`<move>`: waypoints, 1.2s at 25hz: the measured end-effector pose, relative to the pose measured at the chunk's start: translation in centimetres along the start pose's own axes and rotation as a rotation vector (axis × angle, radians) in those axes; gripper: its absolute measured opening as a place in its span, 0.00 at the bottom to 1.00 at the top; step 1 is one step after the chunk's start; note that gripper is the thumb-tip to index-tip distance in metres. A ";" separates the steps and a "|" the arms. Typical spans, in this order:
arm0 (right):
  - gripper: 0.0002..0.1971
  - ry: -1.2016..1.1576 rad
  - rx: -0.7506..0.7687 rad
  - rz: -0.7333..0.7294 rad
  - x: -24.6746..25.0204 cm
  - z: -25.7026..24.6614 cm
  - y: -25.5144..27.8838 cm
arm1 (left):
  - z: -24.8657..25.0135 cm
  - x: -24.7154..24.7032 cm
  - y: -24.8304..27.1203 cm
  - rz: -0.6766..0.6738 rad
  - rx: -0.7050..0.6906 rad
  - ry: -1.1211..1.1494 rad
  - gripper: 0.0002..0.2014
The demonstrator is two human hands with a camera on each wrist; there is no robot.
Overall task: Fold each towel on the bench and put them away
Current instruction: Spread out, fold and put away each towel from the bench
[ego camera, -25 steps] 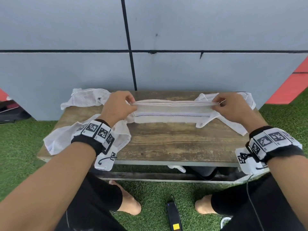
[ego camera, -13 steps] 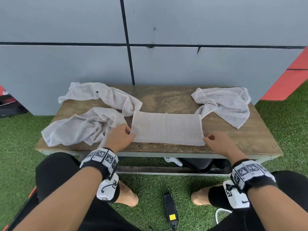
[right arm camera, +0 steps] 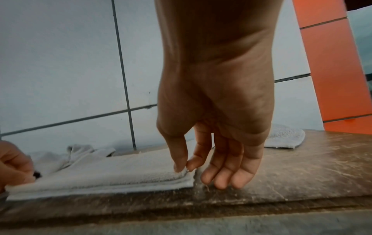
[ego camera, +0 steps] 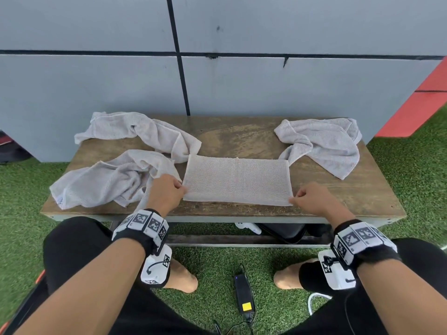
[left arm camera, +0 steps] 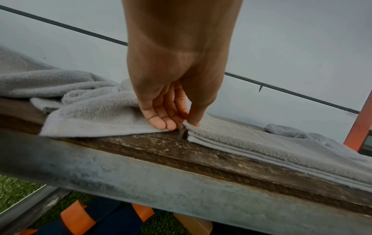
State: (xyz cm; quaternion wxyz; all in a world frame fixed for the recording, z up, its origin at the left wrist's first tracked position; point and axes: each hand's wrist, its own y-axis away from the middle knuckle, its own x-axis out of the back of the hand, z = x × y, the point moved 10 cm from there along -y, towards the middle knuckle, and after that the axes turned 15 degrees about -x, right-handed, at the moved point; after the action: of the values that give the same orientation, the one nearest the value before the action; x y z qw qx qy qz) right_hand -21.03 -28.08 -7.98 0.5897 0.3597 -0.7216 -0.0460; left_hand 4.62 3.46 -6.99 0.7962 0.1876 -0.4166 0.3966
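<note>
From my head, the folded towel [ego camera: 237, 181] now lies flat mid-bench [ego camera: 362, 197], pulled down from its raised fold (three still crumpled). Left wrist: my left hand [left arm camera: 171, 111] pinches its near-left corner. Right wrist: my right hand [right arm camera: 211, 151] pinches the other, ready to halve it.

A pale grey folded towel [ego camera: 237, 180] lies flat at the wooden bench's [ego camera: 242, 134] front edge; three crumpled towels [ego camera: 116, 182] surround it.
</note>
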 end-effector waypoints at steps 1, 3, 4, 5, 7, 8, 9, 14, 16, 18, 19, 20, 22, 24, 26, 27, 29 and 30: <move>0.26 0.028 -0.022 -0.028 -0.5 0.2 0.0 | 0.0 -0.1 0.1 -0.009 0.013 -0.019 0.15; 0.22 0.023 -0.041 -0.006 -0.6 0.0 0.2 | 0.4 0.0 0.2 0.008 0.029 -0.041 0.10; 0.18 -0.015 -0.035 0.083 0.2 -0.5 0.5 | 1.0 0.1 0.0 0.042 0.006 -0.047 0.07; 0.14 -0.059 -0.011 0.208 1.3 -1.2 0.9 | 2.1 0.0 -0.3 0.075 -0.043 -0.062 0.05; 0.12 -0.086 0.113 0.374 1.9 -4.4 2.1 | 5.5 -1.2 -0.8 0.080 -0.180 -0.108 0.05; 0.14 -0.057 0.208 0.387 1.3 -6.8 2.5 | 7.2 -2.3 -1.2 0.071 -0.242 -0.123 0.07; 0.16 -0.031 0.305 0.380 0.3 -9.2 2.8 | 9.0 -3.5 -1.9 0.063 -0.299 -0.130 0.10; 0.29 0.052 0.453 0.308 -5.0 -14.9 1.0 | 12.1 -10.5 -5.1 -0.188 -0.427 -0.178 0.28; 0.30 0.158 0.422 0.303 -7.1 -14.3 -0.2 | 11.1 -12.5 -5.0 -0.266 -0.462 -0.312 0.29; 0.31 0.226 0.414 0.315 -8.2 -13.7 -1.1 | 10.4 -13.0 -4.8 -0.235 -0.499 -0.396 0.30; 0.31 0.237 0.415 0.311 -8.3 -13.6 -1.4 | 10.2 -12.9 -4.7 -0.209 -0.503 -0.399 0.30; 0.32 0.244 0.413 0.306 -8.4 -13.5 -1.5 | 10.0 -12.8 -4.7 -0.199 -0.501 -0.387 0.30; 0.33 0.241 0.397 0.313 -8.2 -13.3 -1.7 | 10.0 -12.8 -4.9 -0.178 -0.505 -0.373 0.30; 0.33 0.233 0.382 0.300 -8.1 -13.2 -1.9 | 9.9 -12.6 -5.0 -0.163 -0.492 -0.352 0.30; 0.33 0.233 0.373 0.295 -8.1 -12.9 -1.9 | 9.4 -12.5 -5.0 -0.165 -0.471 -0.338 0.30; 0.33 0.234 0.368 0.301 -8.0 -12.6 -1.9 | 9.1 -12.4 -4.9 -0.168 -0.462 -0.338 0.30; 0.34 0.234 0.355 0.309 -7.7 -12.1 -2.0 | 8.7 -12.1 -4.9 -0.172 -0.451 -0.343 0.31; 0.35 0.231 0.347 0.314 -7.5 -11.8 -2.1 | 8.6 -11.9 -4.9 -0.172 -0.448 -0.346 0.31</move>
State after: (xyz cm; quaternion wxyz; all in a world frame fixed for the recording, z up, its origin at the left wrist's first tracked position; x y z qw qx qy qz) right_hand -9.29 -21.11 -11.56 0.5975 0.3421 -0.6936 0.2118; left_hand 0.02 -10.59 -11.54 0.7657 0.1066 -0.6057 0.1881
